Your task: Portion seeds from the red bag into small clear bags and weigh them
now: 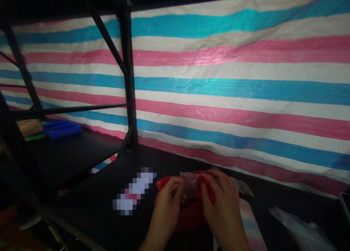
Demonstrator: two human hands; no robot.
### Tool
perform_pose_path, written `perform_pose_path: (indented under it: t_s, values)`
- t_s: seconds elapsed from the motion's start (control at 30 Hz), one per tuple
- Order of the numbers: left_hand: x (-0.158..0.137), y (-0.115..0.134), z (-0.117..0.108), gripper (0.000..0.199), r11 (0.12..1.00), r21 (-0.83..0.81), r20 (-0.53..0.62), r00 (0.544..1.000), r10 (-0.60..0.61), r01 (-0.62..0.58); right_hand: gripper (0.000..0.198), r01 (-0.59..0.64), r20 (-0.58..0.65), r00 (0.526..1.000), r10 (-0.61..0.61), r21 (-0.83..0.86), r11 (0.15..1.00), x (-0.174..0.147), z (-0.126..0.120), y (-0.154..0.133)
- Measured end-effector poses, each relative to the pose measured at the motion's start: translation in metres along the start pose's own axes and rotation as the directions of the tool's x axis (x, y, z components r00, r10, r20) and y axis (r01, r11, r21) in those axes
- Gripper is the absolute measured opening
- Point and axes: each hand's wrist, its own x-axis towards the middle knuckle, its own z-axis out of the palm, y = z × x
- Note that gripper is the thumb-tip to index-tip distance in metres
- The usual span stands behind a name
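Red bag between two hands

It sits on the black table, mouth upward, long axis apparently left to right, though hands cover both ends. The right hand clamps its right side; the left hand has fingers curled at the left rim, grip unclear. A clear packet partly blocks the mouth. A loose plastic bag lies right.

On a black tabletop, a clear plastic bag is lying right of a rounded red container — striped blue-pink-white sheeting is hanging behind.
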Motion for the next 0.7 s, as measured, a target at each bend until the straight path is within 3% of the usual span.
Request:
perform_pose_path:
  t_s: [0.17, 0.43, 0.7]
  values:
    - [-0.002, -0.002, 0.000, 0.026, 0.999, 0.048, 0.035, 0.999, 0.019, -0.021, 0.024, 0.054, 0.094, 0.995, -0.044, -0.108, 0.993, -0.006, 0.010, 0.001]
    - [-0.007, 0.002, -0.001, 0.033, 0.987, 0.149, 0.103, 0.994, 0.040, -0.056, 0.025, -0.006, 0.105, 0.994, 0.018, -0.109, 0.994, -0.006, 0.015, -0.002]
    - [-0.004, 0.004, -0.004, 0.031, 0.981, 0.159, 0.076, 0.993, 0.096, -0.107, 0.027, -0.046, 0.077, 0.996, 0.050, -0.048, 0.998, -0.005, 0.015, -0.004]
